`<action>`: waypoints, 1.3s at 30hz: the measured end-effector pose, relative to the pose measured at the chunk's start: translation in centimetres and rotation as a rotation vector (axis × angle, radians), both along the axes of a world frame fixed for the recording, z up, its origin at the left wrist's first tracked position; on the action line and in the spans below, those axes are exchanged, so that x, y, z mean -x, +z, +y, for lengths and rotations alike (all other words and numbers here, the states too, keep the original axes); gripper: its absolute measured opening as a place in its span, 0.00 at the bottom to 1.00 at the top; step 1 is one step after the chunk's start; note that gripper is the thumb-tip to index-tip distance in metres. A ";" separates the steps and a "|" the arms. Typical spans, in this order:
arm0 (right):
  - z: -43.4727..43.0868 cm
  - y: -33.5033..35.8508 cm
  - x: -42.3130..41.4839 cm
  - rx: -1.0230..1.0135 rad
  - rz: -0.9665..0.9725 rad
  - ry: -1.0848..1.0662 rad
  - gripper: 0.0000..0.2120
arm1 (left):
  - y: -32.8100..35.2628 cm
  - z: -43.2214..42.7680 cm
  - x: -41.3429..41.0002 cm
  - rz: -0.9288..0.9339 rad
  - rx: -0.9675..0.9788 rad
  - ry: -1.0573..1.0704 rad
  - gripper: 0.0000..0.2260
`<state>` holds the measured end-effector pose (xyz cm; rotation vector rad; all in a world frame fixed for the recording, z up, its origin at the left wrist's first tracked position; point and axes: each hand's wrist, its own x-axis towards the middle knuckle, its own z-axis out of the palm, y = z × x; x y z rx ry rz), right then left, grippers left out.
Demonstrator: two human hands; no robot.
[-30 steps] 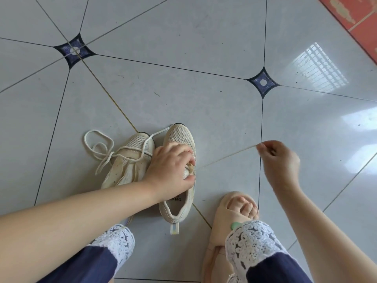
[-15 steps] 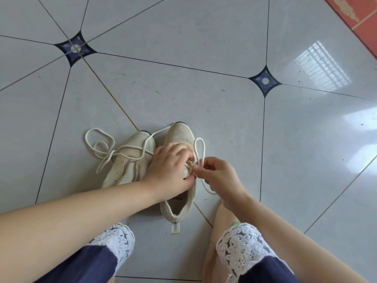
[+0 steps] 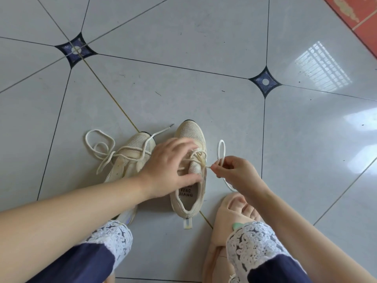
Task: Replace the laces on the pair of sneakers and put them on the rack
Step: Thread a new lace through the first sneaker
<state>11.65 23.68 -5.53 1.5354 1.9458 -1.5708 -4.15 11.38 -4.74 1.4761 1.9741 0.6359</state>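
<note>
Grey floor tiles (image 3: 183, 78) fill the view, with one dark diamond inset (image 3: 265, 81) at 1 o'clock and another (image 3: 75, 50) at 10 o'clock. A strip of red tile (image 3: 359, 13) cuts the corner at 2 o'clock. At 5 o'clock a bare foot (image 3: 244, 207) sits in a beige slipper (image 3: 226, 205), and its toe lies just beside the heel of the worked sneaker (image 3: 190, 131). White lace-trimmed cuffs (image 3: 251, 240) on navy trousers cross the bottom edge.

The second sneaker (image 3: 138, 141) stands touching the worked one at its 9 o'clock. Its loose lace (image 3: 98, 144) is looped out over the tiles, with one tip reaching toward 12 o'clock. The left forearm hides its heel.

The worked sneaker stands upright just below centre, toe to 12 o'clock. The left hand (image 3: 171, 166) lies across its throat with fingers spread and only lightly bent, thumb at the collar edge. It presses the upper rather than wrapping it, and it covers most of the eyelets. The fingers are blurred. At the sneaker's 3 o'clock, the right hand (image 3: 232, 172) pinches the lace (image 3: 221, 148) between thumb and forefinger, just outside the eyelets. A narrow loop stands up toward 12 o'clock, and a tail drops toward 5 o'clock.

The insole print (image 3: 186, 192) reads "FENG" over "JIANG". The line above it is partly covered.
</note>
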 end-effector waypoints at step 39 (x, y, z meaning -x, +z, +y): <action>-4.7 1.6 0.9 -0.474 0.284 0.266 0.10 | 1.1 -0.2 0.6 0.000 0.124 0.029 0.10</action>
